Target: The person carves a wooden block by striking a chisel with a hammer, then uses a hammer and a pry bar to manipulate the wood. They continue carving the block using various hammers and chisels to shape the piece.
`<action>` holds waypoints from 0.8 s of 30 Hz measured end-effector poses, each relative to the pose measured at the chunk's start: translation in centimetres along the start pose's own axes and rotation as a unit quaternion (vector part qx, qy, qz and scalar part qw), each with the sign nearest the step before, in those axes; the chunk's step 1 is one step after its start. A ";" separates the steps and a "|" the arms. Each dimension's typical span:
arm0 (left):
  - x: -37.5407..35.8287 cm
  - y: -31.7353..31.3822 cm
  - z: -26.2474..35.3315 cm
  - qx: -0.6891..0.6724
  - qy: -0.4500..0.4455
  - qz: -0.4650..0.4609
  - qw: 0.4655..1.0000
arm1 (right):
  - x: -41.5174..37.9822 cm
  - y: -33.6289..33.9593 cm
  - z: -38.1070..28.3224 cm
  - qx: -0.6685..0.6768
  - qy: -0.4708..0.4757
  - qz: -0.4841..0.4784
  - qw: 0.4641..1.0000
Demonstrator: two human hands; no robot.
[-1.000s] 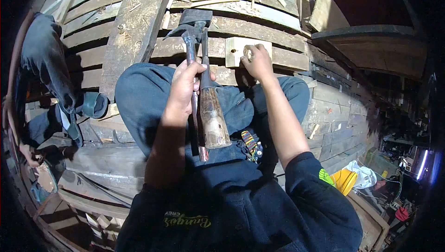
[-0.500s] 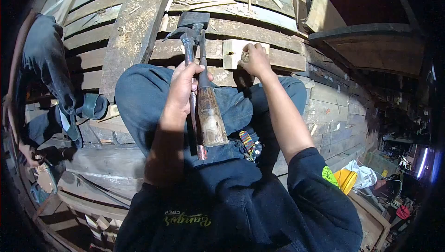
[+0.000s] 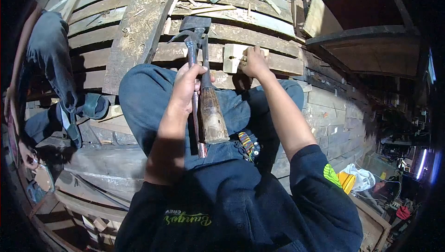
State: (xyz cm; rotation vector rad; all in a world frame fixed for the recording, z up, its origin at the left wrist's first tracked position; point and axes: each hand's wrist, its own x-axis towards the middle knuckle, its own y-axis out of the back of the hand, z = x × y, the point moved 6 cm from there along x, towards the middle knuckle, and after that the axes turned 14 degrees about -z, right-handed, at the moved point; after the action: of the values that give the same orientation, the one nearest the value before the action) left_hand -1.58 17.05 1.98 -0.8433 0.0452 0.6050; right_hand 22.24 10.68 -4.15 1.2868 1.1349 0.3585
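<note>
My left hand is wrapped round a claw hammer with a long, dark handle that ends in red. Alongside it, in the same grasp or pressed against it, lies a tool with a thick wooden handle and a dark metal shank. A broad dark metal head shows just beyond the hammer's claw. My right hand has its fingers bent over the right part of a pale wooden block. A dark hole shows in the block's left part, and small chips are by the fingertips.
The block lies on a slatted wooden platform strewn with shavings. A thick plank crosses it on the left. Another person's leg and hand are at far left. A wooden cabinet frame stands at right.
My right hand has shifted slightly on the block, and its fingers sit a little differently. The left hand still holds the tools; the whole view has moved slightly.
</note>
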 end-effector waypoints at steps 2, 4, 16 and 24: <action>0.0 -0.2 0.2 0.010 -0.004 -0.001 1.000 | 0.5 -0.3 -0.4 -0.013 -0.003 -0.041 0.999; 0.1 -0.1 0.1 0.003 -0.005 -0.002 1.000 | 0.2 -0.3 -0.8 0.011 -0.004 -0.056 0.998; -0.1 -0.1 0.1 -0.012 0.003 0.013 1.000 | -4.1 5.0 6.1 -0.076 -0.033 0.004 0.997; 0.2 0.3 -0.2 0.013 -0.003 0.005 1.000 | -4.8 -0.2 -2.0 0.000 0.123 0.011 0.992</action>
State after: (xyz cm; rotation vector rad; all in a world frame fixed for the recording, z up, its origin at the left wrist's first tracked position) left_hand -1.51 17.13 1.61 -0.8160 0.0530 0.6151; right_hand 18.34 8.09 -1.90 1.2816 1.3280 0.5455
